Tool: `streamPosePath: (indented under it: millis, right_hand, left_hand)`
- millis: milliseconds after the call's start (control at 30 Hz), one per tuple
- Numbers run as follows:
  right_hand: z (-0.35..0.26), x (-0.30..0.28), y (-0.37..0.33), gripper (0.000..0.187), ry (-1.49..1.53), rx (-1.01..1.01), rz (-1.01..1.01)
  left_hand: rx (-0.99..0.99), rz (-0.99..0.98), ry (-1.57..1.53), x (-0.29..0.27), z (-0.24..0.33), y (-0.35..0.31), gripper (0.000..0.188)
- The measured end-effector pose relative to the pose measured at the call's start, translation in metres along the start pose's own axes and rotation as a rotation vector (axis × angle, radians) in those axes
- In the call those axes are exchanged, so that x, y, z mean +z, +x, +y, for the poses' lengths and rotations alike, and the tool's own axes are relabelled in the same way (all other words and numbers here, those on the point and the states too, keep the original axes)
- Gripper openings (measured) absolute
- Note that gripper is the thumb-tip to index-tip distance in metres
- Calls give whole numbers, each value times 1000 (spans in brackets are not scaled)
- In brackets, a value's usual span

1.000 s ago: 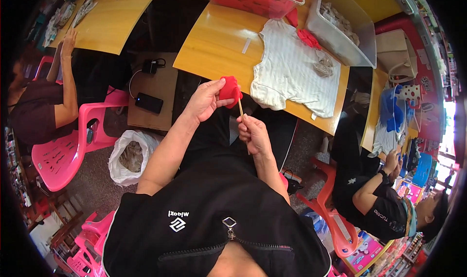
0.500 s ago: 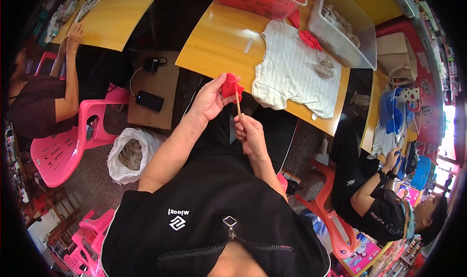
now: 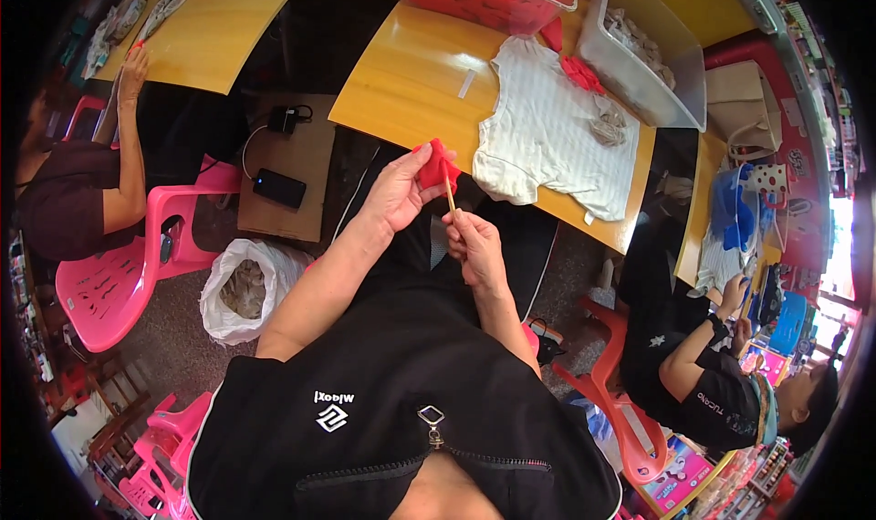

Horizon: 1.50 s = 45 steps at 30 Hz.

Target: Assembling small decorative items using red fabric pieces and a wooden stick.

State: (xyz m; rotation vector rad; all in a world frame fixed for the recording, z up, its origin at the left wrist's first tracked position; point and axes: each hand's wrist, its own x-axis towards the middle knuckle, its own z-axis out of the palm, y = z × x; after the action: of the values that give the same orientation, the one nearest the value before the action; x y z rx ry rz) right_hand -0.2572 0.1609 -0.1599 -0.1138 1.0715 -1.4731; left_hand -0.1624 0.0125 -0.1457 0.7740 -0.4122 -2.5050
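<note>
You are holding a small red cloth (image 3: 438,162) near the middle of the frame, just off the near edge of the wooden table (image 3: 392,91). Your left hand (image 3: 400,190) is pinching it from the left, thumb and fingers nearly together with the fabric caught between them. Your right hand (image 3: 476,246), a little lower, is gripping a thin stick (image 3: 451,197), its fingers curling closed around the lower part. The stick is slanting slightly, its upper end meeting the cloth (whether the tip is going inside a fold, you cannot tell from here).

Right of the cloth, a white shirt (image 3: 547,128) is lying across the table, with a red scrap (image 3: 581,75) and a pale crumpled bundle (image 3: 610,126) resting on its right part. A clear bin (image 3: 677,109) is standing at the upper right, holding pale fabric. At the lower left, a white sack (image 3: 217,312) is sitting open beside your left forearm. One person (image 3: 68,201) is sitting at the left side, another (image 3: 707,374) at the right.
</note>
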Motion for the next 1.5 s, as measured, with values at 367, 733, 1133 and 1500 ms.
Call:
streamPosePath:
  millis: [367, 733, 1133, 1500]
  right_hand:
    - [10, -5, 2, 24, -132, -133, 102]
    - [7, -8, -2, 24, -95, 17, 55]
    - [14, -6, 1, 23, 174, 70, 11]
    - [1, -17, -1, 24, -158, -13, 89]
  left_hand:
    - [-93, 47, -51, -5, -4, 1, 29]
    - [-51, 61, 83, -2, -1, 5, 27]
    - [23, 125, 122, 3, -22, 3, 28]
    - [-12, 159, 213, -3, -16, 1, 26]
